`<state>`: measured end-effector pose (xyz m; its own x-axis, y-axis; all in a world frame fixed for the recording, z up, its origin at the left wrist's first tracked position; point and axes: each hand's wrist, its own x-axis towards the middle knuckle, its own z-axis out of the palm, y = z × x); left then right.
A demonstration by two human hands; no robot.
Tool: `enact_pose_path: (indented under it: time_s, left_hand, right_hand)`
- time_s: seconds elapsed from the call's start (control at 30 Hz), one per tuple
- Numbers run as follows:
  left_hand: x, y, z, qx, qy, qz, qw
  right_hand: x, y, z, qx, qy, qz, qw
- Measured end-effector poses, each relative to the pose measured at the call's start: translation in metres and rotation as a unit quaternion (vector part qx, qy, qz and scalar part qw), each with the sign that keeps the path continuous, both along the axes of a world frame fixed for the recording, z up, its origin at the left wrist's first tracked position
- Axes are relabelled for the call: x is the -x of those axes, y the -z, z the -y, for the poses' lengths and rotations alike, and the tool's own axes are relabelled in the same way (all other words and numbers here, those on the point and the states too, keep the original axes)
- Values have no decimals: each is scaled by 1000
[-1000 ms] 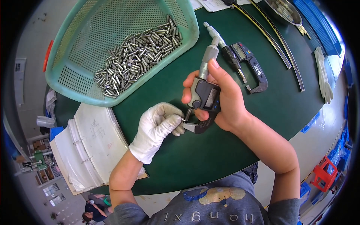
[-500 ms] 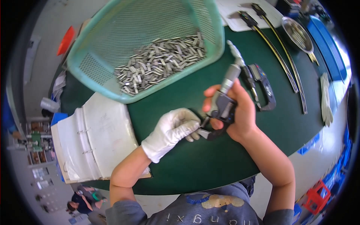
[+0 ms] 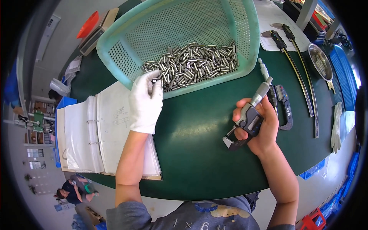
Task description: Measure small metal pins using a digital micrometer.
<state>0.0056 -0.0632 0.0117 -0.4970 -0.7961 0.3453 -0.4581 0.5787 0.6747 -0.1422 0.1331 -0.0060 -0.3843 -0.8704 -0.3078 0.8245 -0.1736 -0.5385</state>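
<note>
My left hand [image 3: 145, 101], in a white glove, is at the near left rim of the green plastic basket [image 3: 209, 85]. Its fingertips and thumb are closed on a small metal pin [image 3: 155, 81], mostly hidden by the glove. Inside the basket lies a heap of short shiny metal pins [image 3: 195, 63]. Bare, my right hand [image 3: 264, 128] grips a digital micrometer [image 3: 251, 119] over the table, its thimble pointing away from me. Between the micrometer's measuring faces I see a gap with nothing in it.
A second micrometer [image 3: 285, 107] lies just right of my right hand. Farther right are two long digital calipers [image 3: 297, 73], a metal bowl [image 3: 320, 63], a blue tray [image 3: 345, 78] and a white glove [image 3: 336, 128]. An open ring binder [image 3: 122, 142] lies at left. A person [image 3: 71, 191] is in the background.
My left hand has moved from the micrometer's jaws up and left to the basket rim. My right hand, still holding the micrometer, sits a little farther right in the picture, as the whole view has shifted.
</note>
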Motion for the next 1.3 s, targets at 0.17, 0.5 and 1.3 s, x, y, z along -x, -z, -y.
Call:
enact_pose_path:
  time_s: [0.17, 0.5, 1.3]
  left_hand:
    - [4, 14, 8, 83, -13, 95, 992]
    - [17, 4, 4, 69, -53, 145, 986]
    - [12, 13, -75, -685, 240, -113, 679]
  right_hand:
    - [3, 0, -1, -6, 0, -5, 1000]
    - [1, 0, -1, -6, -12, -18, 1000]
    - [7, 2, -2, 21, -30, 35, 999]
